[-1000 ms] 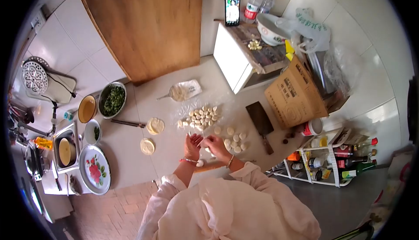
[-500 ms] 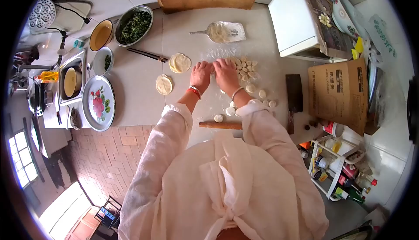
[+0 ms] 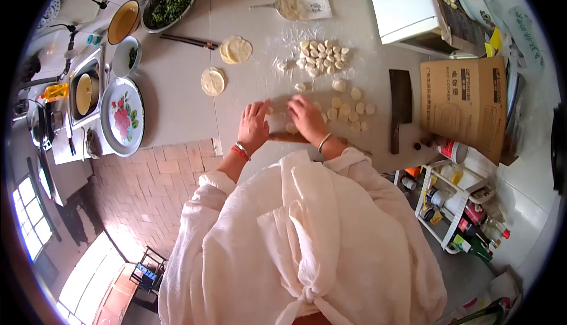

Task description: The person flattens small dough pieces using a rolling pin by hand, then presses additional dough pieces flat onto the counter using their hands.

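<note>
My left hand (image 3: pixel 254 125) is low over the worktop with its fingers stretched forward, beside the left end of a wooden rolling pin (image 3: pixel 287 137). Over the pin's right part is my right hand (image 3: pixel 308 121), its fingers loosely apart and a little blurred. Neither hand visibly grips anything. Between them lies a small dough round (image 3: pixel 291 127). Flattened dough discs (image 3: pixel 354 116) are scattered to the right of my right hand. Farther up sits a floury pile of small dough lumps (image 3: pixel 322 58). Rolled dough wrappers (image 3: pixel 235 50) and another wrapper (image 3: pixel 213 81) lie to the left.
A flour scoop (image 3: pixel 295 6) lies at the back. At left are chopsticks (image 3: pixel 189 42), a bowl of chopped greens (image 3: pixel 171 5), a smaller bowl (image 3: pixel 126 57) and a flowered tray (image 3: pixel 105 107). A cleaver (image 3: pixel 400 97) and a cardboard box (image 3: pixel 463 106) are at right.
Both hands have drawn back from beside the dough pile toward my body, to the rolling pin. The view has shifted, so the things on the worktop appear higher.
</note>
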Demonstrator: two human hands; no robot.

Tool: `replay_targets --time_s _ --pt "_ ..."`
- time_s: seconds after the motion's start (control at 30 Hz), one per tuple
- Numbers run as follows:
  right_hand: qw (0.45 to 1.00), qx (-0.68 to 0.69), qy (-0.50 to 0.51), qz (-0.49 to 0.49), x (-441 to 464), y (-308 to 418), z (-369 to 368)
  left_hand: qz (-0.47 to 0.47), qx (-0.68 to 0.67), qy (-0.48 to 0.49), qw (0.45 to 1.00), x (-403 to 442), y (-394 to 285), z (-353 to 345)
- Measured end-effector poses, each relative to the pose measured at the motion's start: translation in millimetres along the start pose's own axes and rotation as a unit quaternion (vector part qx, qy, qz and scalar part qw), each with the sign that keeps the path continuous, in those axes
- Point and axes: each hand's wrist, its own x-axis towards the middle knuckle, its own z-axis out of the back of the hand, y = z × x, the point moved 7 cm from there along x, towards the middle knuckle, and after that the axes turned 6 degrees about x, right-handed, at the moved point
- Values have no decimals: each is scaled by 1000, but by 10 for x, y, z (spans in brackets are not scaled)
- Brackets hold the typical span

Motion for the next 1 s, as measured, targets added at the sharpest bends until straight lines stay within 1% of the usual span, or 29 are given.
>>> replay_targets --time_s 0.03,0.07,0.13,0.17,0.23,0.27,0.3,0.33,0.4,0.43,0.47,0.53,0.57,0.67,0.7,0.8,0.93,0.97,1.0 --pt "1000 -9 -3 -28 -8 -86 20 9 -22 2 1000 18 -47 47" --pt "999 -15 -38 -4 -7 -116 86 5 -21 13 1000 18 -44 -11" --pt "996 -66 -55 17 22 -83 238 -3 -19 30 999 61 15 -150" --pt "995 -64 -64 31 19 -89 293 -2 -7 25 1000 72 91 -268" --pt "993 -58 -82 61 41 -89 400 7 -8 27 1000 116 56 -177" --pt "991 -58 -112 53 47 -120 470 11 -9 30 999 117 31 -133" --pt "987 -58 -142 44 85 -84 583 29 -5 18 999 112 5 -34" --pt "982 -59 -174 35 142 -77 685 47 -9 -23 999 141 22 19" --pt "980 -92 -175 14 318 -137 669 84 -15 -101 991 216 77 54" --pt "979 -97 -180 11 453 -116 588 103 5 -96 990 306 103 -14" --pt "977 -103 -186 8 540 -75 496 103 24 -109 988 426 90 -82" --pt "982 -157 -99 25 672 106 165 97 60 -136 984 605 96 -288" --pt "979 -194 -47 43 684 85 -85 91 43 -122 987 633 152 -389" --pt "955 -287 24 75 657 -109 -461 106 105 -93 984 692 176 -497" --pt "958 -279 52 45 674 -153 -496 111 106 -65 986 728 206 -522" --pt "969 -238 25 60 724 -149 -448 117 106 -45 986 755 186 -501" --pt "966 -254 15 55 754 -163 -456 143 127 -59 980 804 213 -456" --pt "966 -252 -4 57 759 -157 -435 153 121 -64 979 793 201 -430" --pt "978 -201 -20 54 711 -107 -369 161 80 -76 981 736 213 -398"
